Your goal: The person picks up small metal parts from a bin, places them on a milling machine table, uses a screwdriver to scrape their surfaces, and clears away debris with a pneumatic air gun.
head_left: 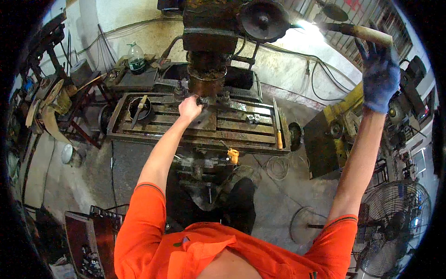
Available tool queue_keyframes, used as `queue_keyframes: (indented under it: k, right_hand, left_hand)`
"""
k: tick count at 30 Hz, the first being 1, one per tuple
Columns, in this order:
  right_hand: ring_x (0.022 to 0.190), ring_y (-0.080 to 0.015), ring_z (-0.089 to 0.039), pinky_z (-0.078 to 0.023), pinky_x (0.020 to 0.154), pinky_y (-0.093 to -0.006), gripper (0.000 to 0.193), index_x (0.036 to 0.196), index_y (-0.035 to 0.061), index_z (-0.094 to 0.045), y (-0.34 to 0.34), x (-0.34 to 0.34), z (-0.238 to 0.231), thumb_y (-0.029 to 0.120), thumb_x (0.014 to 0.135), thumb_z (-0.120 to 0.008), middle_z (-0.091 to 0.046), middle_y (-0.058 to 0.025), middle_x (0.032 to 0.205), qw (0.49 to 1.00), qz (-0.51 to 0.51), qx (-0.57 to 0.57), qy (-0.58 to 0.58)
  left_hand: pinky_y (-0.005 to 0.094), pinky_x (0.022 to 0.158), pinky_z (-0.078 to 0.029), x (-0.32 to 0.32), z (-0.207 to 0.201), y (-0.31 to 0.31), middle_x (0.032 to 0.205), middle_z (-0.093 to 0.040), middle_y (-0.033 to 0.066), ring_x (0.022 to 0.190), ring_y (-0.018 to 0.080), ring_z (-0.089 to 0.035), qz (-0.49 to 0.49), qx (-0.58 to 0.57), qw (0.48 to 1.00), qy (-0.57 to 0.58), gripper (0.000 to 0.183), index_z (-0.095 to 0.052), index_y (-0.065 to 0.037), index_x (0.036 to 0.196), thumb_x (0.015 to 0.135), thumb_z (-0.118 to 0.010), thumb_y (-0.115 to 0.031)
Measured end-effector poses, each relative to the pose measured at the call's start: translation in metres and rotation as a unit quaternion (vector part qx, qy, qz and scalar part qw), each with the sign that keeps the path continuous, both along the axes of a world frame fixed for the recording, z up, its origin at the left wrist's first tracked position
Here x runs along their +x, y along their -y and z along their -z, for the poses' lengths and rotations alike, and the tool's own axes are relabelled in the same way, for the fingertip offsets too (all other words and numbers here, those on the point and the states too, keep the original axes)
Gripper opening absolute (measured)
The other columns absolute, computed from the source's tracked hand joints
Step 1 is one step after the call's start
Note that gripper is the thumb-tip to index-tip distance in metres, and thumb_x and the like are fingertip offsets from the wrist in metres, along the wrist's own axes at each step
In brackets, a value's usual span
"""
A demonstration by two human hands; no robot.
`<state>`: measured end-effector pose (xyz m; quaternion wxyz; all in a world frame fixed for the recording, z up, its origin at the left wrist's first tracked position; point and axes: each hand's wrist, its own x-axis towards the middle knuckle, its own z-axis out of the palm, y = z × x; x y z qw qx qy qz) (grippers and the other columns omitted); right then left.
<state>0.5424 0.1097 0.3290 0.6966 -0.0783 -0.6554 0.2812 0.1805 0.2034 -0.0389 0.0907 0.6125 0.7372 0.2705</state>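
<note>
Orange sleeves (141, 214): a bare left hand (189, 109) at the machine (211, 28)'s spindle (206, 86), a gloved right hand (381, 79) up at a pale handle (374, 35).
The left grip is curled beside the spindle's lower end, over the slotted worktop (167, 128); what it clasps cannot be told. The right grip is at the handle, whether closed round it cannot be told. A dark pan (147, 111) sits on the worktop's left; a yellow-handled tool (279, 139) lies right.

Slotted metal table (160, 128) carries dark bowl (148, 113), yellow-handled tool (279, 139).
</note>
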Motion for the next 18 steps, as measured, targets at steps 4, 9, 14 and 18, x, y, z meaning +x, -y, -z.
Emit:
queue_keyframes:
  k: [4,9,14,18]
  right_hand:
    - [0.099,-0.0297,-0.054,-0.039,0.092,-0.0447,0.029,0.094,0.0001,-0.056,0.023,0.004,0.006,0.023,0.086,-0.042,-0.059,-0.0159,0.100,0.999,0.040,0.002,0.023]
    - [0.082,-0.0242,-0.055,-0.044,0.078,-0.0345,0.011,0.080,-0.0013,-0.056,0.056,-0.037,0.073,0.005,0.081,-0.047,-0.057,-0.0123,0.085,0.991,0.122,0.052,-0.015]
    - [0.074,-0.0220,-0.056,-0.045,0.071,-0.0302,0.011,0.086,-0.0011,-0.054,0.055,-0.006,0.087,-0.005,0.080,-0.045,-0.059,-0.0101,0.080,0.710,0.593,0.271,0.267]
    - [0.069,-0.0226,-0.057,-0.044,0.064,-0.0295,0.009,0.080,0.0019,-0.056,0.052,-0.007,0.106,-0.004,0.076,-0.050,-0.059,-0.0098,0.075,0.740,0.566,0.285,0.225]
  left_hand:
    - [0.0389,0.077,-0.047,0.023,-0.011,-0.003,0.092,-0.063,0.0145,0.088,0.0290,-0.059,0.026,-0.020,0.999,0.010,0.039,-0.060,-0.013,0.104,0.068,-0.065,-0.028]
    - [0.0390,0.075,-0.047,0.006,-0.006,-0.002,0.087,-0.062,0.0151,0.087,0.0300,-0.059,0.008,-0.022,1.000,0.013,0.036,-0.062,-0.005,0.091,0.066,-0.068,-0.030]
    - [0.0400,0.072,-0.048,0.008,-0.003,-0.006,0.083,-0.062,0.0161,0.084,0.0312,-0.059,0.008,-0.003,1.000,-0.005,0.036,-0.061,-0.003,0.084,0.066,-0.069,-0.032]
    - [0.0406,0.071,-0.048,0.008,0.001,-0.009,0.082,-0.062,0.0169,0.083,0.0320,-0.059,0.007,0.006,1.000,-0.001,0.036,-0.061,-0.001,0.081,0.066,-0.069,-0.032]
